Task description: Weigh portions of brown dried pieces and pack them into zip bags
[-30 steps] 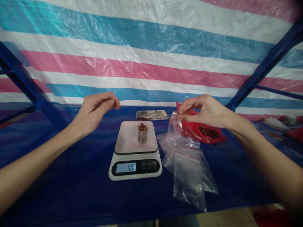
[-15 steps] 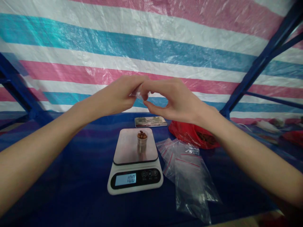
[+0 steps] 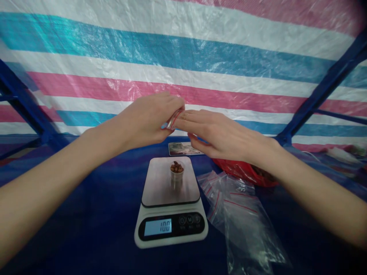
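Above the scale, my left hand (image 3: 156,116) pinches a small clear zip bag (image 3: 175,119) with a red strip, mostly hidden behind the fingers. My right hand (image 3: 216,133) meets it from the other side, its stretched fingers against the bag's edge and its thumb apart; whether a fingertip is inside the bag cannot be seen. Below the hands stands a white kitchen scale (image 3: 172,191), its display reading 10.0. On its metal plate is a small clear cup (image 3: 177,176) holding brown, nut-like pieces (image 3: 177,167).
Several clear zip bags (image 3: 246,225) with red strips lie overlapped right of the scale. Behind them is a red plastic bag (image 3: 237,172) with brown contents. A flat picture-covered object (image 3: 183,149) lies behind the scale on the blue table (image 3: 94,214). Blue metal frames (image 3: 321,99) flank a striped sheet.
My right fingers have straightened from a curled pinch, and the thumb has come away from them. The red strip of the held bag now shows. The camera view has shifted slightly.
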A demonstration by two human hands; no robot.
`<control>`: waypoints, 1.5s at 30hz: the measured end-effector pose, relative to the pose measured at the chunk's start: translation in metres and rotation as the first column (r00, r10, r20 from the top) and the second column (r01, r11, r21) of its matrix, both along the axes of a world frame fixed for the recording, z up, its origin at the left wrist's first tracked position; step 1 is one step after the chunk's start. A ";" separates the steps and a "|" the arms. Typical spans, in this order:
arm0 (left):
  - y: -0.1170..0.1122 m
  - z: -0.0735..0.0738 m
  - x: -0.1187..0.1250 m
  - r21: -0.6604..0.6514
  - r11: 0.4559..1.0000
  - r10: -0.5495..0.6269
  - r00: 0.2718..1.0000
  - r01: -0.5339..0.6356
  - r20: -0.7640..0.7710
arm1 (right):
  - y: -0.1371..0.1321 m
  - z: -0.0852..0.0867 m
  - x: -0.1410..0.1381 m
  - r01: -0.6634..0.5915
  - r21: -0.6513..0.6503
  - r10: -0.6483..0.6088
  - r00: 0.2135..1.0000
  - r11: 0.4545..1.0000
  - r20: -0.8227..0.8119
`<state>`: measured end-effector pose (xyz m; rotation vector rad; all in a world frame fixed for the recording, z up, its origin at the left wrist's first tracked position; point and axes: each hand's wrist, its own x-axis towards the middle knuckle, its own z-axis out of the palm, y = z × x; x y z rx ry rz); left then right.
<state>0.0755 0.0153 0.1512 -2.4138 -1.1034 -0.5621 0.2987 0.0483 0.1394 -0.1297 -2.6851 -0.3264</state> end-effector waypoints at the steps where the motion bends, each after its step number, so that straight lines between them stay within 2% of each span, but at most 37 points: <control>1: -0.001 0.000 0.001 0.002 1.000 0.017 1.000 -0.017 -0.017 | 0.000 -0.001 -0.002 0.024 -0.007 -0.024 1.000 1.000 -0.007; 5: 0.001 0.000 0.012 -0.020 1.000 0.002 0.999 -0.003 -0.041 | -0.002 -0.002 -0.009 0.107 -0.003 -0.107 0.994 0.994 0.022; 9: 0.009 -0.004 0.020 -0.110 0.990 -0.082 0.995 0.088 0.054 | -0.005 -0.002 -0.009 0.156 0.000 -0.155 0.984 0.988 0.085; 13: 0.015 -0.009 0.018 -0.212 0.969 -0.102 0.986 0.129 0.133 | 0.000 -0.004 -0.006 0.072 -0.063 -0.068 0.995 0.995 0.072; 16: 0.017 -0.010 0.011 -0.188 0.977 -0.071 0.987 0.097 0.141 | 0.006 -0.001 -0.001 -0.013 -0.214 -0.007 0.995 0.977 -0.095; 18: 0.022 -0.011 0.003 -0.131 0.990 -0.028 0.989 0.047 0.148 | 0.011 0.003 0.003 -0.037 -0.332 -0.055 0.963 0.942 -0.263; 20: 0.028 -0.013 -0.005 -0.118 0.993 0.018 0.987 0.001 0.157 | 0.015 0.008 0.007 -0.036 -0.450 -0.118 0.943 0.892 -0.310; 21: 0.031 -0.015 -0.008 -0.136 0.991 0.035 0.986 -0.012 0.162 | 0.017 0.009 0.008 -0.029 -0.517 -0.116 0.962 0.856 -0.247; 23: 0.033 -0.020 -0.015 -0.196 0.980 0.064 0.983 -0.030 0.171 | 0.022 0.006 0.009 0.004 -0.648 -0.013 1.000 0.761 -0.009; 25: 0.031 -0.030 -0.019 -0.252 0.967 0.094 0.979 -0.047 0.179 | 0.027 -0.004 0.006 0.053 -0.733 0.124 0.975 0.678 0.185; 26: 0.028 -0.036 -0.021 -0.276 0.959 0.113 0.976 -0.059 0.184 | 0.029 -0.011 0.003 0.066 -0.756 0.169 0.959 0.651 0.229; 30: 0.011 -0.063 -0.028 -0.346 0.931 0.202 0.951 -0.113 0.232 | 0.031 -0.037 -0.012 0.033 -0.792 0.224 0.951 0.610 0.212; 33: -0.002 -0.077 -0.033 -0.368 0.924 0.222 0.926 -0.100 0.306 | 0.029 -0.042 -0.017 -0.010 -0.787 0.229 0.959 0.617 0.167; 35: -0.009 -0.080 -0.033 -0.360 0.929 0.227 0.898 -0.083 0.378 | 0.031 -0.038 -0.016 -0.024 -0.791 0.203 0.971 0.612 0.127; 36: -0.013 -0.080 -0.033 -0.347 0.935 0.228 0.878 -0.077 0.420 | 0.033 -0.036 -0.014 -0.031 -0.807 0.179 0.979 0.590 0.093; 40: -0.022 -0.078 -0.028 -0.298 0.951 0.237 0.813 -0.083 0.531 | 0.046 -0.029 -0.008 -0.132 -0.894 0.008 0.990 0.427 -0.142; 43: -0.024 -0.080 -0.023 -0.306 0.948 0.239 0.815 -0.080 0.527 | 0.052 -0.032 -0.009 -0.210 -0.897 -0.137 0.950 0.389 -0.282; 45: -0.023 -0.083 -0.021 -0.325 0.943 0.244 0.814 -0.072 0.527 | 0.051 -0.035 -0.013 -0.235 -0.901 -0.178 0.932 0.364 -0.316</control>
